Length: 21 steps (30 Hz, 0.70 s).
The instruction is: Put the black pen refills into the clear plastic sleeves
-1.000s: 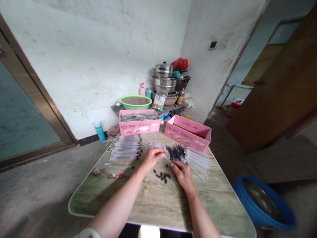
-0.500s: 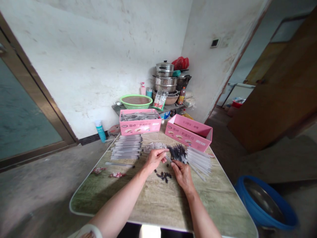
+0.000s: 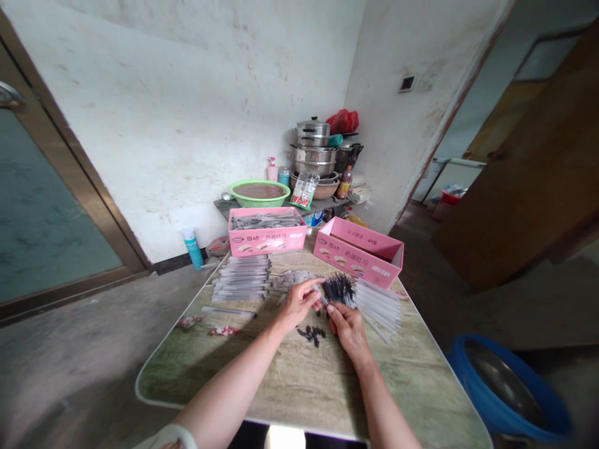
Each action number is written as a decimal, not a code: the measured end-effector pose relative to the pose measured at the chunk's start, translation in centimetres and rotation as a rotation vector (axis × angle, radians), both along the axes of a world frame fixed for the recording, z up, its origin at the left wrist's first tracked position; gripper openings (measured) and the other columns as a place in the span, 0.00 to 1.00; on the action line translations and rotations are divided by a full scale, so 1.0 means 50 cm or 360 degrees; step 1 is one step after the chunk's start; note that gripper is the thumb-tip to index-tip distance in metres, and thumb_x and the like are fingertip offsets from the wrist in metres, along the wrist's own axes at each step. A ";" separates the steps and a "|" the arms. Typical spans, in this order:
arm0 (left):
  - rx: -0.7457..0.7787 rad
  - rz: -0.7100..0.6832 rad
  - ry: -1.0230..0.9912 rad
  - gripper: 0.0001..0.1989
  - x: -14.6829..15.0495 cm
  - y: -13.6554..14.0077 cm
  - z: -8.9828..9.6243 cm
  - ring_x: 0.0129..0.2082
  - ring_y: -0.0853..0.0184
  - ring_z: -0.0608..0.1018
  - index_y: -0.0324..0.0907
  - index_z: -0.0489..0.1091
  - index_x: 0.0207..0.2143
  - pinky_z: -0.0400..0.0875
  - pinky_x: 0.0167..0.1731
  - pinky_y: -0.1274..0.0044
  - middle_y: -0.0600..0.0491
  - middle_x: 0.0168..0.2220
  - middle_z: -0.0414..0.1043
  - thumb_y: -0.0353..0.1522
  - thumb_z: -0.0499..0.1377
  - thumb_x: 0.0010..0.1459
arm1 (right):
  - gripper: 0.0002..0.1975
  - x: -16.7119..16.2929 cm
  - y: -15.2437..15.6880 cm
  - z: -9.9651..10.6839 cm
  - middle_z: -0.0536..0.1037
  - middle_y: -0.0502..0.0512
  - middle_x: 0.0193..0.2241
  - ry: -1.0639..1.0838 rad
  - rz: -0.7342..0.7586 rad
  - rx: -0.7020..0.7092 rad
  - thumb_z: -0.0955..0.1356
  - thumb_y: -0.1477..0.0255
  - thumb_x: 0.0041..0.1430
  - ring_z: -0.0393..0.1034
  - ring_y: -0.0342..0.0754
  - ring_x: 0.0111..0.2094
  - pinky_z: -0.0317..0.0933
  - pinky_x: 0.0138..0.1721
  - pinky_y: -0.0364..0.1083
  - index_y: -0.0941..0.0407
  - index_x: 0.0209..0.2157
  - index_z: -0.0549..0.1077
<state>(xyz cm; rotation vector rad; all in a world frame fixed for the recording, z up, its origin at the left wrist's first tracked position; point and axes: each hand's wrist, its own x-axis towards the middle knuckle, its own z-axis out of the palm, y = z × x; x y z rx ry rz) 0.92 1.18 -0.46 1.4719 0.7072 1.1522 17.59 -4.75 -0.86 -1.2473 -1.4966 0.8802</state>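
Note:
Near the middle of the table my left hand [image 3: 302, 304] has its thumb and fingers closed on a thin translucent pen [image 3: 321, 293], with the index finger stretched along it. My right hand [image 3: 347, 327] pinches the lower end of the same pen; its fingertips hide that end. Just below lie several small black caps [image 3: 311, 335]. Beyond the right hand fans a row of clear pen barrels [image 3: 378, 305] with black ends [image 3: 339, 289]. To the left is a stack of capped pens [image 3: 243, 279], and a single pen [image 3: 229, 310] lies in front of it.
A pink box full of pens [image 3: 267, 243] and a second pink box [image 3: 358, 257] stand at the table's back edge. Small whitish pieces [image 3: 291, 279] lie between the rows. Behind are a green basin [image 3: 259, 201] and stacked pots [image 3: 314, 156]. A blue tub [image 3: 508, 386] sits at right.
The view has shifted slightly. My hands have come closer together around the pen, with the left index finger still stretched out.

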 end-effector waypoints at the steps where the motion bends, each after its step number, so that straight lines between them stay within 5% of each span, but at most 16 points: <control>1: -0.0017 -0.0012 -0.0038 0.30 0.002 -0.001 0.002 0.24 0.71 0.73 0.36 0.65 0.59 0.70 0.29 0.79 0.53 0.26 0.72 0.41 0.61 0.58 | 0.19 -0.004 -0.001 0.004 0.63 0.45 0.14 -0.0022 -0.0028 0.0033 0.64 0.58 0.63 0.53 0.42 0.18 0.48 0.21 0.42 0.57 0.26 0.73; 6: -0.0160 -0.0033 -0.0220 0.32 0.004 -0.001 0.012 0.28 0.69 0.75 0.36 0.66 0.56 0.69 0.28 0.79 0.52 0.30 0.72 0.40 0.66 0.52 | 0.18 -0.016 -0.007 0.014 0.68 0.47 0.17 -0.0171 -0.0106 0.0144 0.63 0.59 0.64 0.62 0.44 0.20 0.55 0.24 0.42 0.58 0.36 0.77; 9: -0.0177 0.0157 -0.0308 0.28 -0.019 0.016 0.019 0.27 0.69 0.75 0.36 0.68 0.52 0.69 0.27 0.79 0.51 0.31 0.72 0.40 0.66 0.51 | 0.19 -0.009 -0.009 0.008 0.74 0.50 0.21 -0.0236 -0.0283 0.0212 0.63 0.58 0.64 0.68 0.47 0.23 0.60 0.28 0.43 0.58 0.40 0.77; 13: -0.0051 0.0886 -0.0228 0.22 -0.110 0.059 0.023 0.24 0.70 0.73 0.38 0.68 0.48 0.68 0.26 0.80 0.56 0.25 0.69 0.38 0.63 0.52 | 0.20 0.003 -0.007 -0.010 0.77 0.53 0.24 -0.0327 -0.0486 0.0288 0.63 0.57 0.63 0.70 0.48 0.25 0.62 0.30 0.44 0.59 0.39 0.77; 18: 0.0053 0.2131 0.0452 0.15 -0.258 0.087 0.019 0.28 0.65 0.75 0.40 0.72 0.43 0.70 0.34 0.74 0.55 0.25 0.71 0.35 0.59 0.54 | 0.21 0.005 -0.004 -0.022 0.77 0.54 0.23 -0.0409 -0.0489 0.0338 0.64 0.57 0.63 0.70 0.48 0.24 0.62 0.29 0.44 0.60 0.38 0.77; 21: -0.0127 0.2400 0.0718 0.14 -0.301 0.083 0.013 0.33 0.60 0.77 0.42 0.74 0.43 0.69 0.38 0.71 0.52 0.29 0.75 0.34 0.60 0.53 | 0.21 0.004 -0.004 -0.020 0.77 0.54 0.23 -0.0421 -0.0503 0.0351 0.63 0.56 0.64 0.69 0.48 0.23 0.61 0.28 0.43 0.60 0.37 0.77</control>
